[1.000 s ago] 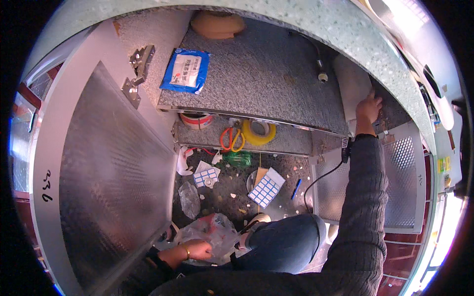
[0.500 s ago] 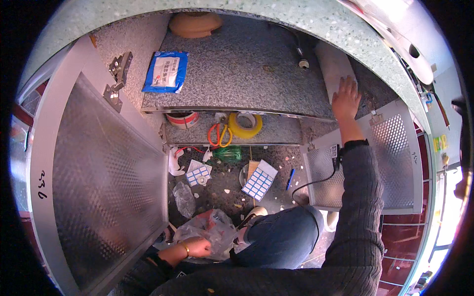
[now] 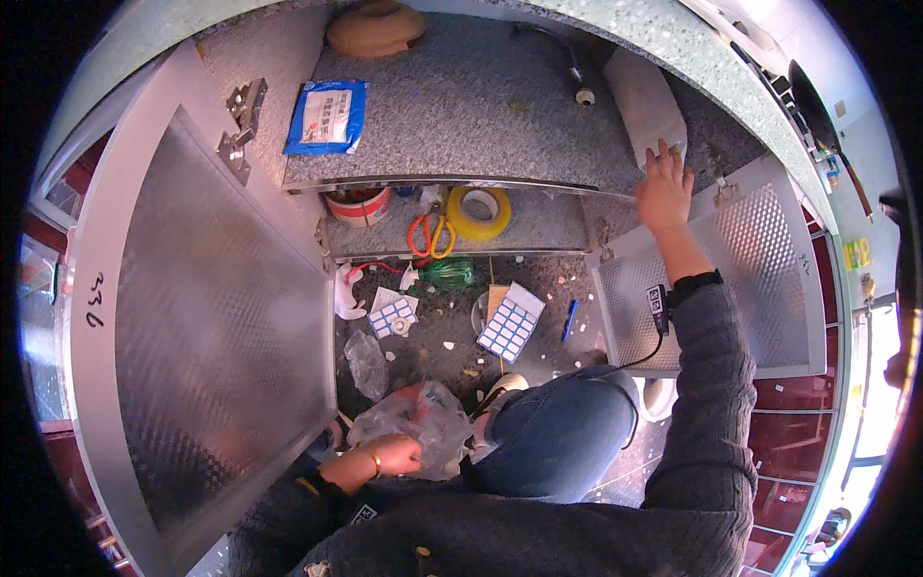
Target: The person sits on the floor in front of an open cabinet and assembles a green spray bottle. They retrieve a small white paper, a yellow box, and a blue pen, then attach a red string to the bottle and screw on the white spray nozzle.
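Note:
At the right end of the cabinet's upper shelf, the fingers of my right hand (image 3: 665,195) are spread against the near end of a long white piece (image 3: 647,108), perhaps a panel or box. What lies under that palm is hidden. Low in the middle, my left hand (image 3: 396,455) is curled closed at a crumpled clear plastic bag (image 3: 428,423) with red marks, beside my knee. It appears to grip the bag's edge, though the fingertips are hidden.
Open cabinet doors flank me, left (image 3: 216,327) and right (image 3: 769,260). The upper shelf holds a blue-white packet (image 3: 327,117) and brown round object (image 3: 375,29). Below are yellow tape (image 3: 478,213) and scissors (image 3: 431,236). Label sheets (image 3: 511,324), a green bottle (image 3: 448,273) and pen (image 3: 570,320) lie lower.
The view has tilted slightly, so the shelves sit higher. My right hand has drawn back toward the white piece's near end. My left hand stays at the plastic bag.

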`<state>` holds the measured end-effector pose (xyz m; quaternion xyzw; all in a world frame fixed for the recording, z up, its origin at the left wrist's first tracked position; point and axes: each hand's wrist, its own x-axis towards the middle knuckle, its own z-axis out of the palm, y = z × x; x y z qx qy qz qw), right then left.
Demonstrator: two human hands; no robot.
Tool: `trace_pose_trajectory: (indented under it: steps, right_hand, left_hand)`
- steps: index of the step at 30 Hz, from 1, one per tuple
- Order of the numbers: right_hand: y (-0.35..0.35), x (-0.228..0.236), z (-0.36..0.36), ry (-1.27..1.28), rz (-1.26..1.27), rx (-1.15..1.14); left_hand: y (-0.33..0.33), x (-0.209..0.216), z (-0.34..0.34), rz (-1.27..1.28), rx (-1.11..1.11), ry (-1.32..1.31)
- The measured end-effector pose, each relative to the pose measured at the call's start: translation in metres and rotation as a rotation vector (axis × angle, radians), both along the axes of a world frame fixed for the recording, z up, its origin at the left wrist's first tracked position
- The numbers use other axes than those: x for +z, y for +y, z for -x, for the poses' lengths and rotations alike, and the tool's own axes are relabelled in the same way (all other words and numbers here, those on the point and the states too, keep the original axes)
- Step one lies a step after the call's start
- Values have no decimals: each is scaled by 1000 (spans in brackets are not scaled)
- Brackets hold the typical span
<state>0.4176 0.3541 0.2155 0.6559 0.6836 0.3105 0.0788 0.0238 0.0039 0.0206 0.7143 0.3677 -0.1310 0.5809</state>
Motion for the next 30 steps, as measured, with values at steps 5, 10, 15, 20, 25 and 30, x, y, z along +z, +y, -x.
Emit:
trace_pose_trajectory:
  steps: [5,10,15,20,25,30]
  right_hand:
    - [-17,-9,-1,58,-54,67]
    - [-51,-42,21,389,94,370]
    - [-68,-117,58,599,603,292]
    - [-54,-252,71,928,943,65]
    - [-112,-385,55,542,634,-390]
    - [-201,-450,41,1446,433,-1230]
  left_hand:
    - [-1,1,1,0,-7,-13]
    - [-4,-2,5,-22,-13,-36]
    - [-6,-6,7,-111,-47,-72]
    - [-6,-3,9,-65,-3,-120]
    - [-7,-8,9,19,4,-97]
    - [-9,-18,8,60,48,-143]
